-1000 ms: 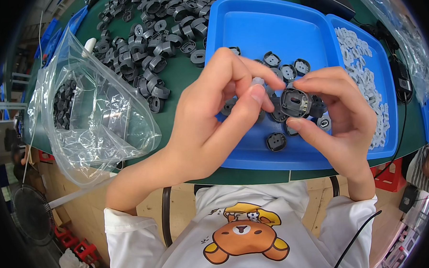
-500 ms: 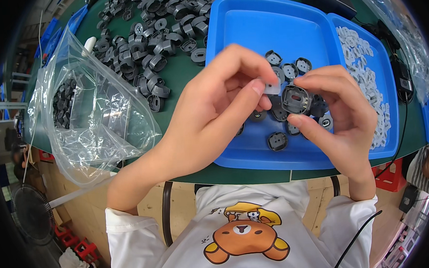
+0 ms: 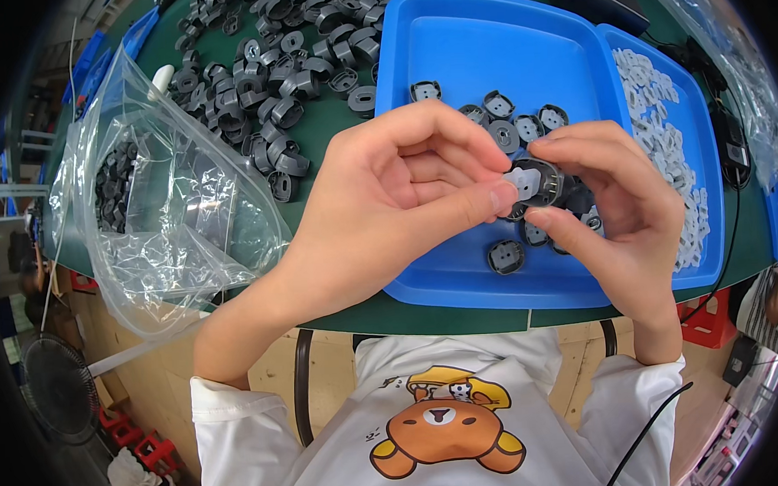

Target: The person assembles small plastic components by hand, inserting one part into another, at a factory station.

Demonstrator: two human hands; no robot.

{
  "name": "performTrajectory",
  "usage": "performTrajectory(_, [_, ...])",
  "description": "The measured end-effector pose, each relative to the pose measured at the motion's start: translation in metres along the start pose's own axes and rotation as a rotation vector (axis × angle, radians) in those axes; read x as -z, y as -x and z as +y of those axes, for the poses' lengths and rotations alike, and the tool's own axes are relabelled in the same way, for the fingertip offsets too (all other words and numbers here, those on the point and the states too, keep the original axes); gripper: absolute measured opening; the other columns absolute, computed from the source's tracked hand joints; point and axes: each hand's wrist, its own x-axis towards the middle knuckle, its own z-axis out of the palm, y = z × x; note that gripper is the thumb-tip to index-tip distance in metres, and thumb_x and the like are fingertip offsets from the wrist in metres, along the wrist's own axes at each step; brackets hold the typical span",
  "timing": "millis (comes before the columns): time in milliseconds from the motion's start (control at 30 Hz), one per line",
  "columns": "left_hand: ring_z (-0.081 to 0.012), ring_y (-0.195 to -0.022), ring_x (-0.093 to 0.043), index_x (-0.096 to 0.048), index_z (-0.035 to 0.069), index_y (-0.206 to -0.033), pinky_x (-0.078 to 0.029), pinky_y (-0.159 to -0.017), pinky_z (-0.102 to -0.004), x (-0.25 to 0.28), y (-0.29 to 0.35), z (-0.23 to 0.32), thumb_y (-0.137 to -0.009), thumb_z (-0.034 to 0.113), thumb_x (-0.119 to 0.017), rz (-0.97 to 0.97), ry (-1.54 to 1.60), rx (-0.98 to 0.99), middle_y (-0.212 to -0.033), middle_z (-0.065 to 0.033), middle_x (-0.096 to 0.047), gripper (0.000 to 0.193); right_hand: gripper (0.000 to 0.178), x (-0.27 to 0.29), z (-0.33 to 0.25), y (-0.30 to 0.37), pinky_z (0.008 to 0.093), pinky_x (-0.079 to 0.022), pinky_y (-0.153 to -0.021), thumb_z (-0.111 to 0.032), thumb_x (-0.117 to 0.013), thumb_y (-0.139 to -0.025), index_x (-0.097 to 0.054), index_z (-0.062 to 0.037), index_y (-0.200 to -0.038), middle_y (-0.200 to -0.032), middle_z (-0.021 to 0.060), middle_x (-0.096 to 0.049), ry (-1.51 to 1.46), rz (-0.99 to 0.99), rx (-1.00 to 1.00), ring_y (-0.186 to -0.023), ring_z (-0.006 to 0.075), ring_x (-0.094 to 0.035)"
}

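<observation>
My right hand (image 3: 617, 198) grips a dark grey round plastic housing (image 3: 549, 190) between thumb and fingers, its open side facing up. Pinched in the thumb and forefinger of my left hand (image 3: 395, 191) is a small white plastic piece (image 3: 523, 181), which lies over the mouth of the housing. Whether it is seated inside cannot be made out. Both hands are above a blue tray (image 3: 502, 43). Around and below them lie several grey housings, many with white pieces inside, such as the housing (image 3: 505, 256) near the tray's front.
A smaller blue tray (image 3: 711, 229) of loose white pieces (image 3: 651, 84) adjoins on the right. Many grey housings (image 3: 269, 83) are heaped on the green table at the far left. A clear plastic bag (image 3: 171, 226) lies at left. A black case (image 3: 596, 4) stands behind the tray.
My left hand has moved right, bringing the white piece from beside the grey housing to over its opening. My right hand has stayed nearly still with the housing.
</observation>
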Motion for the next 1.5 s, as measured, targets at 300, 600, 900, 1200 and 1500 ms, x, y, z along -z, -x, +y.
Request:
performTrajectory(300, [-0.0163, -0.076, -0.065, -0.044, 0.002, -0.109, -0.053, -0.070, -0.0243, 0.000, -0.001, -0.003, -0.077, -0.006, -0.068, 0.072, 0.095, 0.086, -0.081, -0.0083, -0.063, 0.041, 0.043, -0.001, -0.002, 0.002, 0.0317, -0.047, -0.089, 0.012, -0.072, -0.064, -0.062, 0.0064, -0.105, -0.107, 0.0161, -0.058, 0.133, -0.049, 0.029, -0.102, 0.0236, -0.057])
performTrajectory(600, [-0.0101, -0.080, -0.060, -0.054, -0.001, -0.109, -0.049, -0.067, -0.0204, -0.002, -0.004, -0.003, -0.080, -0.004, -0.066, -0.026, 0.099, 0.125, -0.087, -0.0059, -0.063, 0.032, 0.044, 0.001, -0.003, 0.003, 0.0310, -0.049, -0.083, 0.009, -0.073, -0.062, -0.063, 0.0065, -0.105, -0.104, 0.0175, -0.060, 0.139, -0.018, 0.129, -0.098, 0.0251, -0.059])
performTrajectory(900, [-0.0070, -0.079, -0.058, -0.059, -0.001, -0.098, -0.044, -0.064, -0.0187, 0.004, -0.006, -0.010, -0.082, -0.003, -0.062, -0.120, 0.183, 0.181, -0.091, -0.0065, -0.064, 0.016, 0.043, 0.000, -0.005, 0.002, 0.0303, -0.051, -0.077, 0.006, -0.076, -0.060, -0.064, 0.0053, -0.102, -0.100, 0.0162, -0.063, 0.229, -0.054, 0.192, -0.091, 0.0234, -0.062])
performTrajectory(1200, [-0.0070, -0.081, -0.058, -0.057, -0.002, -0.094, -0.047, -0.074, -0.0220, -0.004, -0.001, -0.014, -0.085, 0.002, -0.062, -0.104, 0.146, 0.046, -0.081, -0.0007, -0.058, 0.011, 0.044, -0.003, -0.004, 0.003, 0.0298, -0.050, -0.074, 0.003, -0.078, -0.060, -0.065, 0.0044, -0.102, -0.099, 0.0162, -0.065, 0.186, -0.040, 0.133, -0.090, 0.0232, -0.062])
performTrajectory(1500, [-0.0180, -0.094, -0.063, -0.048, -0.008, -0.123, -0.050, -0.080, -0.0266, -0.006, 0.002, -0.008, -0.092, 0.005, -0.048, -0.233, 0.014, 0.091, -0.102, -0.0151, -0.064, 0.033, 0.040, -0.003, -0.003, 0.004, 0.0234, -0.046, -0.059, 0.005, -0.075, -0.063, -0.065, 0.0036, -0.102, -0.101, 0.0151, -0.065, 0.225, 0.001, 0.137, -0.084, 0.0184, -0.059])
